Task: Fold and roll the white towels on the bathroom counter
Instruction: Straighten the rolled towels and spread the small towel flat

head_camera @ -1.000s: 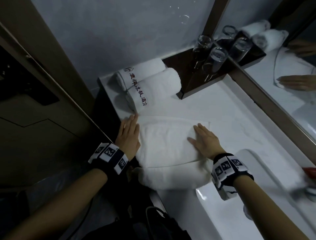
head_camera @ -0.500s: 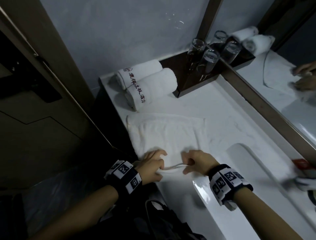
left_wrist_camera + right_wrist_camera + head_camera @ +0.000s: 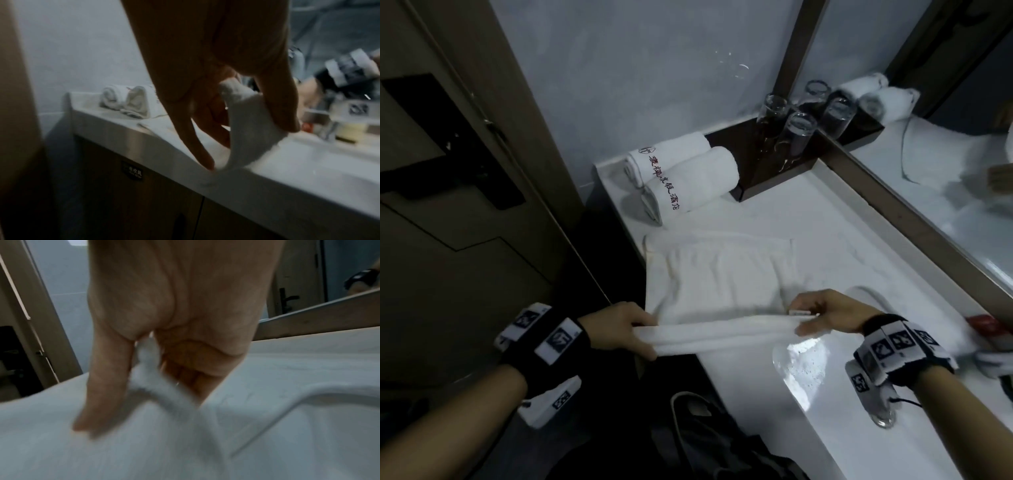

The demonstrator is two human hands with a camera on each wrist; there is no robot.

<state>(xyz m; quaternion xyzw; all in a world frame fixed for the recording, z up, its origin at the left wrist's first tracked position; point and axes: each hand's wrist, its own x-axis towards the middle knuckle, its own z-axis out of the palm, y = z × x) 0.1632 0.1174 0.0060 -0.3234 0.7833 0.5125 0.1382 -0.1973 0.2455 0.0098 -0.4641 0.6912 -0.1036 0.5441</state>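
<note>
White marble-look counter (image 3: 774, 219) fills the middle of the head view, with the mirror (image 3: 945, 154) running down the right side and a dark wooden door (image 3: 448, 205) on the left. Sink basin (image 3: 825, 394) sits lower right. The flat white towel (image 3: 715, 274) lies on the counter centre frame, its near edge lifted and stretched between both hands. Left hand (image 3: 616, 329) pinches the left corner, right hand (image 3: 828, 315) pinches the right one, thumb against fingers. Two rolled towels (image 3: 688, 178) with red lettering sit touching each other up top, right next to a dark tray (image 3: 767, 174) holding upturned glasses (image 3: 794, 133). Something red (image 3: 986, 325) at the right edge, too blurry to name.
</note>
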